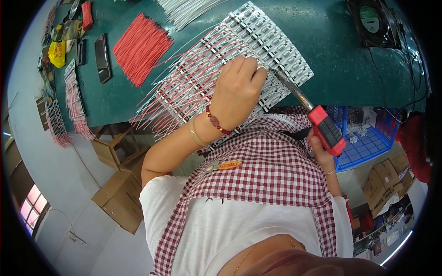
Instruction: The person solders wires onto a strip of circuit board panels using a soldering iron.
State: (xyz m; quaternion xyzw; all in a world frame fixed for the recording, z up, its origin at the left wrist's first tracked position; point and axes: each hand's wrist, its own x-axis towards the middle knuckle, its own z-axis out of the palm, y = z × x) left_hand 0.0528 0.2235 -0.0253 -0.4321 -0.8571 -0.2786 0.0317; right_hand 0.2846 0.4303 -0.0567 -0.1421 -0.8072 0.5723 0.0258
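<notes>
My right hand is wrapped round the red and black handle of a soldering iron. Its metal shaft points up and left, and the tip reaches the panel close to my left fingertips. My left hand is closed in a pinch over the panel; what its fingers hold is hidden from view. The panel of small circuit boards lies tilted at the table's near edge, white with rows of black and silver parts. Many red and white wires stick out from its left part, while the upper right rows show none.
On the green table lie a bundle of red wires, white wires, a phone and wired panels. A black fan-like device with cables stands far right. A blue crate sits below the right edge.
</notes>
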